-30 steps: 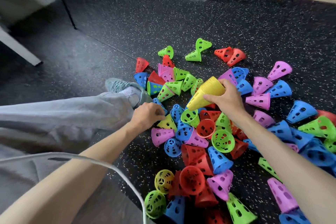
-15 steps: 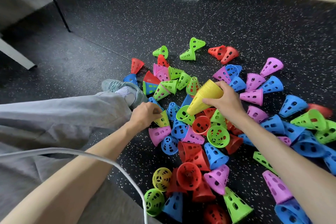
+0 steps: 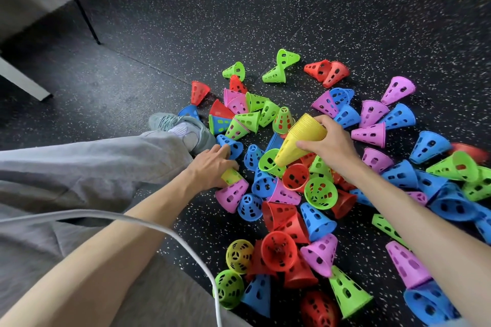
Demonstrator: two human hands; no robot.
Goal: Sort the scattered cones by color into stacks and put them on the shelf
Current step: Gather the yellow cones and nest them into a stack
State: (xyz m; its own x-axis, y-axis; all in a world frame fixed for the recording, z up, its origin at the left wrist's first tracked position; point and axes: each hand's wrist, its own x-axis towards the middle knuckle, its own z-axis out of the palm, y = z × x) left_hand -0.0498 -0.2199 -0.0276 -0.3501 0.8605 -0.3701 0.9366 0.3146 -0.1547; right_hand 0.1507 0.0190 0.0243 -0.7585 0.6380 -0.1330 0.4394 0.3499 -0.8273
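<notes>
Head view: a yellow stack [image 3: 301,138] is gripped by the right hand [image 3: 332,146]; a loose yellow cone [image 3: 230,176] is pinched by the left hand [image 3: 212,167]. Light, stiff, perforated plastic is judged; cones are best taken by the rim.

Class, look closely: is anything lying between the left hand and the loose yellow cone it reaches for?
Nothing visible: the left hand already touches the yellow cone, which lies atop a pink cone.

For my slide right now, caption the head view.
Right hand holds stacked yellow plastic cones; left hand reaches a loose yellow cone.
</notes>
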